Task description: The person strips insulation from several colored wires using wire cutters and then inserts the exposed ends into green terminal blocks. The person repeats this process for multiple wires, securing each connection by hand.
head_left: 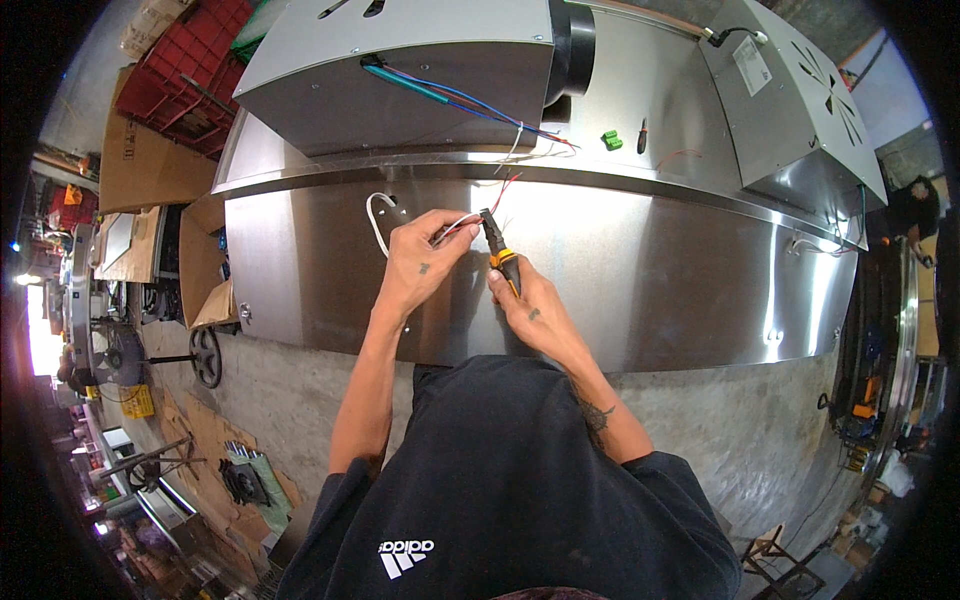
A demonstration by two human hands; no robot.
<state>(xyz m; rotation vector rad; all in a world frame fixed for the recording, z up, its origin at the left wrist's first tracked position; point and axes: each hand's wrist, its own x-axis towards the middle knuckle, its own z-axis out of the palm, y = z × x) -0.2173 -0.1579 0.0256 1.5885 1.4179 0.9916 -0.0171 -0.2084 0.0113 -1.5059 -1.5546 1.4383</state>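
Your left hand (pixel 418 255) pinches thin red and white wires (pixel 462 219) above the broad stainless-steel panel (pixel 650 265); your right hand (pixel 530 300) grips black-and-yellow pliers (pixel 499 250), their tip at those wires. The loose blue-and-teal wires (pixel 480 106) beyond seem not yet joined to them.

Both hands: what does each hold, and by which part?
The right hand holds the pliers by the handles; the left hand pinches the wires near their free ends.
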